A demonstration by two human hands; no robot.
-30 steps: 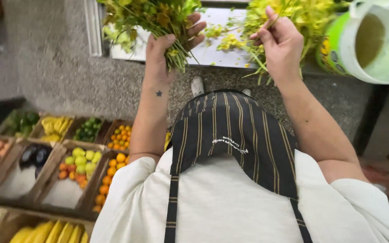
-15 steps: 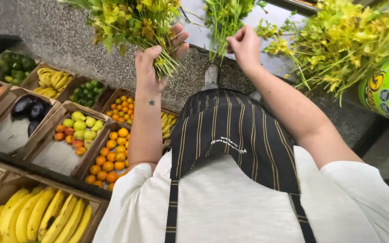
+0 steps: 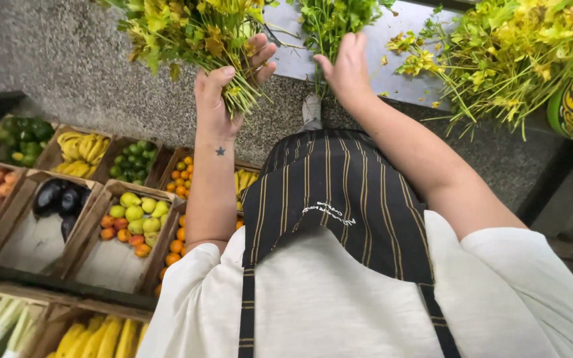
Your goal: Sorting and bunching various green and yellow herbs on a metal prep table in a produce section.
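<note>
We are gripping a bunch of yellow-green herbs (image 3: 193,30) in our left hand (image 3: 223,93), fingers and thumb wrapped around the stems, with the leafy tops fanning out above and to the left of that hand. Our right hand (image 3: 346,69) is closing on the stems of a greener bunch (image 3: 329,20) rising just above it; from behind the hand we cannot tell how tight the grip is. Both hands are working over a metal bench (image 3: 392,73). To the right of our right hand, a loose heap of herbs (image 3: 512,53) is lying on it. Below our left arm, wooden crates of fruit (image 3: 127,219) are sitting.
</note>
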